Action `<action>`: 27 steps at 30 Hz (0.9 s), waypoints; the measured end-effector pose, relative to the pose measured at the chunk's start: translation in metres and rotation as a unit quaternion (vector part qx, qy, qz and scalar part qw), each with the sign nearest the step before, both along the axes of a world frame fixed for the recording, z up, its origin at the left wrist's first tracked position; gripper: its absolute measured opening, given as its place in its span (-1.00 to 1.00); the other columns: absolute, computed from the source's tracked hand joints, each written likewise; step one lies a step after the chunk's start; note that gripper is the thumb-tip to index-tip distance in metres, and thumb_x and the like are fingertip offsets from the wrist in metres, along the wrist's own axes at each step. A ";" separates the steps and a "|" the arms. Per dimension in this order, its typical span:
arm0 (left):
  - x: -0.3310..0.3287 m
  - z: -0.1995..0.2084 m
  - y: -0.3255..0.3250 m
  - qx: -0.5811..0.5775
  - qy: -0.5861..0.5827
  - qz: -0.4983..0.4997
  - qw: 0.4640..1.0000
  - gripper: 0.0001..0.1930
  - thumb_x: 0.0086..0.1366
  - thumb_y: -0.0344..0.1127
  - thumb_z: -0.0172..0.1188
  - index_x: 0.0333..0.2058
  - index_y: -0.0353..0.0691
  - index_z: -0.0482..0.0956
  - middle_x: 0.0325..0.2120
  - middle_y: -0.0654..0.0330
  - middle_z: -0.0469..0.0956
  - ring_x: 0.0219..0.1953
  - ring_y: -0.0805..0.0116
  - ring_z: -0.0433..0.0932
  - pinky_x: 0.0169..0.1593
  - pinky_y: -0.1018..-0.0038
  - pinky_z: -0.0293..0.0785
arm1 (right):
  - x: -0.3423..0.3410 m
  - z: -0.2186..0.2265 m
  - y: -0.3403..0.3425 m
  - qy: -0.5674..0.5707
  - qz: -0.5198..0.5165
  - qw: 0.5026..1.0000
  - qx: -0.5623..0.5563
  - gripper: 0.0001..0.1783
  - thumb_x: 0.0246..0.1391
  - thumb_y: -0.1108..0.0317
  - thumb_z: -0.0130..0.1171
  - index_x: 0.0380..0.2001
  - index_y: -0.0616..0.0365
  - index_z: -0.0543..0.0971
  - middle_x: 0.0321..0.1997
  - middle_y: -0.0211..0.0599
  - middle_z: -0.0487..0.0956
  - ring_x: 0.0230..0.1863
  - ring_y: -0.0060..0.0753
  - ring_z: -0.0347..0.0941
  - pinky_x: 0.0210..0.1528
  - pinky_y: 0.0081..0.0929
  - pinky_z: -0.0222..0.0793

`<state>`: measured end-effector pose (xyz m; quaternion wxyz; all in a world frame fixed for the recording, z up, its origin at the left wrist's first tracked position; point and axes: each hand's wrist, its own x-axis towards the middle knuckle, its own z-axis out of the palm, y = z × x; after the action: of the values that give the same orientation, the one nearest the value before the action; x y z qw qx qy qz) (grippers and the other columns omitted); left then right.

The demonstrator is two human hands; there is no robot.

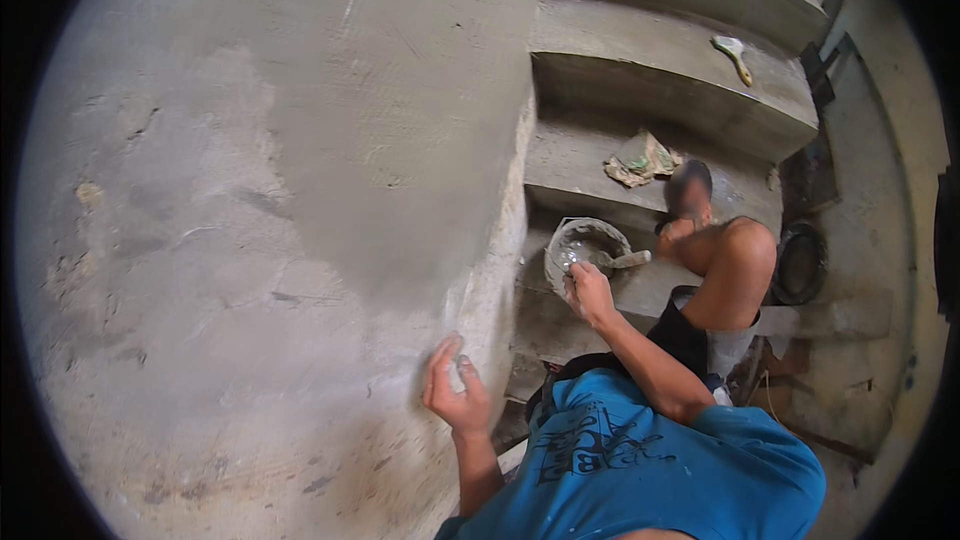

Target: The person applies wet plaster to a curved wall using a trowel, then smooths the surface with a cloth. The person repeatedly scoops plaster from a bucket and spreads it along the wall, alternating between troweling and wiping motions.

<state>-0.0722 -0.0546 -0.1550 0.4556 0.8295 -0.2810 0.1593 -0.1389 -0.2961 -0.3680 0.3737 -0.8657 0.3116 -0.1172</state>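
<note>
My left hand (456, 387) is beside the plastered wall (370, 140), its fingers bent and the thumb apart, with nothing in it. Over the near rim of a mortar-crusted bucket (554, 262) is my right hand (588, 294). Its fingers are curled closed, and what they hold, if anything, is too small to make out. Grey wet mix shows inside the bucket. A trowel (630, 260) lies across the bucket's right side, its handle sticking out past the rim and its blade end down in the mix. The wall has a darker, smoother patch of plaster beside rougher, paler areas.
Concrete steps (660, 35) rise ahead on the right. A crumpled bag (642, 160) lies on one step beside my shoe (689, 188), and a paintbrush (735, 58) rests higher up. Near the right wall is a dark round object (800, 262) beside a wooden board (830, 318).
</note>
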 end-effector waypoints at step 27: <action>0.010 -0.041 -0.109 0.094 0.131 -0.062 0.985 -0.64 0.27 -0.53 0.17 0.04 -0.34 0.70 0.01 -0.08 0.72 0.10 -0.06 0.70 0.24 0.19 0.56 | 0.065 -0.101 -0.332 0.092 -0.567 0.789 0.218 -0.44 0.16 -0.03 0.40 0.01 0.24 0.72 0.06 0.07 0.74 0.14 0.10 0.68 0.19 -0.02 0.56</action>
<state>-0.0620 -0.1632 -0.1961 0.4172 0.8635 -0.2832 -0.0063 -0.0738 -0.6277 -0.4686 0.3886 -0.4354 0.7967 -0.1572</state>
